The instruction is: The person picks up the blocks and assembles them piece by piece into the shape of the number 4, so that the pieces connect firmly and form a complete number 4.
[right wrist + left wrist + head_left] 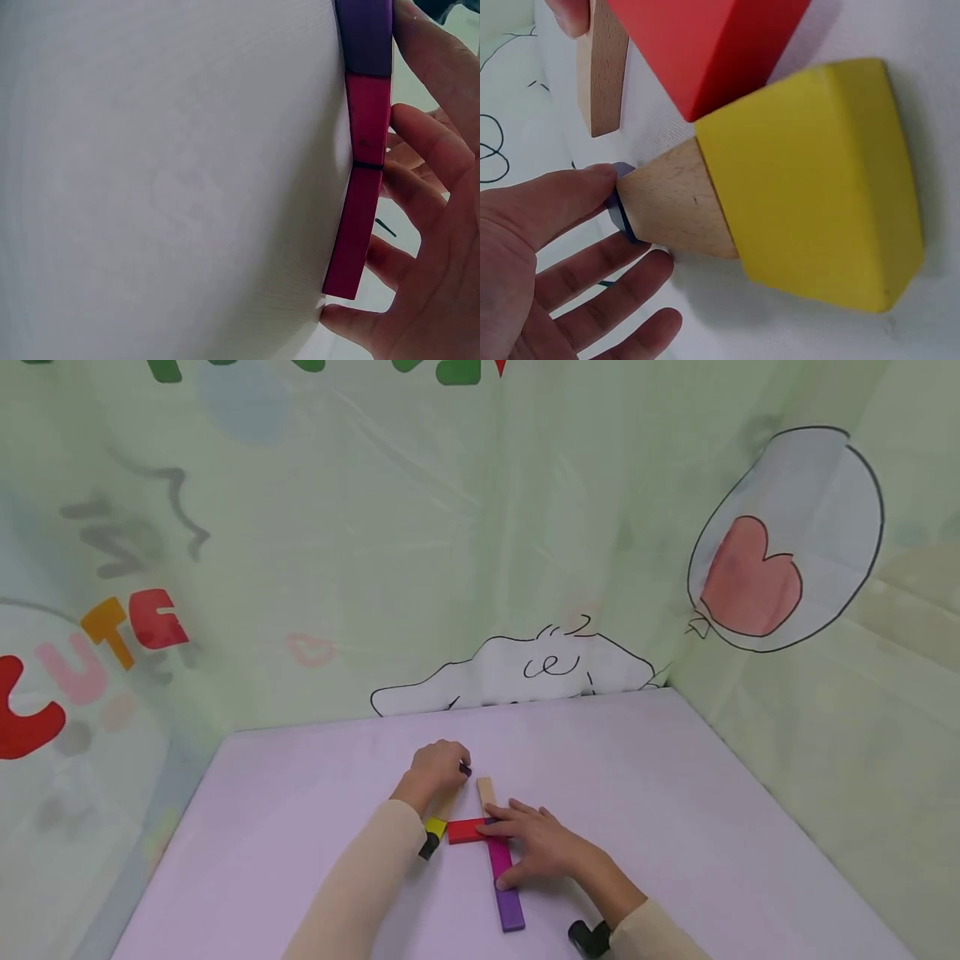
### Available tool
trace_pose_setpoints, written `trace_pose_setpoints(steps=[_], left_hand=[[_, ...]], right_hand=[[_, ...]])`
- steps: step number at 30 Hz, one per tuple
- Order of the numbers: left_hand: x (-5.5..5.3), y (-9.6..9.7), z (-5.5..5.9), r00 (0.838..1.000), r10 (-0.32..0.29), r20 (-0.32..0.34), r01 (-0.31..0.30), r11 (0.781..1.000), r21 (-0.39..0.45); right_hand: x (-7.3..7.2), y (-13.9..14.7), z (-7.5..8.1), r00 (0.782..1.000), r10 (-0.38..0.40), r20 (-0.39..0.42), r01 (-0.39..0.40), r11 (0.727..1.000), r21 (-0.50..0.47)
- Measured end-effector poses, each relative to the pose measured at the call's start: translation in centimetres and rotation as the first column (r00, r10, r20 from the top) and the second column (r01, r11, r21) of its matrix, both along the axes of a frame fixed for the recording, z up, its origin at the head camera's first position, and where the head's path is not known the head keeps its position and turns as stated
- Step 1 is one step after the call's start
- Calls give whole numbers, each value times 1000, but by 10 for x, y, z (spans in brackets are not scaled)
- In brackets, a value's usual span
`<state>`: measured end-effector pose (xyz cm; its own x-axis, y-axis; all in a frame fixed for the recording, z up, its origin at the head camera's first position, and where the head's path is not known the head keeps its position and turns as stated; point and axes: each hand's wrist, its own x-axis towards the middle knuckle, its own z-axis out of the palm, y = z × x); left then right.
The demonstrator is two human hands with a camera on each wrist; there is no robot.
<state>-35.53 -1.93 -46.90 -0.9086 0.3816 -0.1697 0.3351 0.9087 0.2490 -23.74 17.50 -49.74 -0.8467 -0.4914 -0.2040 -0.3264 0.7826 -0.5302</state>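
Observation:
In the head view my left hand (437, 764) reaches to the far end of a short row of blocks. Its thumb and forefinger pinch a small dark blue block (622, 206) against a plain wooden block (676, 201); a yellow block (802, 184) adjoins the wood at the near end. A red block (463, 831) lies crosswise, its corner by the yellow one. My right hand (543, 843) rests over a second row, fingers spread and touching it. That row shows a plain wooden block (486, 790), a magenta block (500, 858) and a purple block (511, 908); the hand covers part.
The blocks lie on a pale lilac table (637, 760). A printed curtain (337, 543) hangs behind it and along both sides. Black wrist devices (590, 938) sit at both wrists.

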Motion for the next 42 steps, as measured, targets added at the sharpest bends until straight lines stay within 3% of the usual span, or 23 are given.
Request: trace_pose_setpoints(steps=[5, 15, 24, 42], left_hand=[[0, 0, -1, 1000, -6, -4, 6, 1000, 2], [-3, 4, -3, 998, 54, -31, -55, 998, -19], [-1, 4, 4, 997, 33, -67, -34, 999, -7], [0, 9, 1, 993, 117, -7, -118, 993, -33]], right_hand=[[1, -2, -2, 1000, 7, 7, -7, 1000, -14], [3, -3, 2, 999, 25, -26, -25, 1000, -4], [1, -4, 10, 1000, 3, 4, -3, 1000, 14], [1, -2, 6, 1000, -8, 18, 8, 1000, 29]])
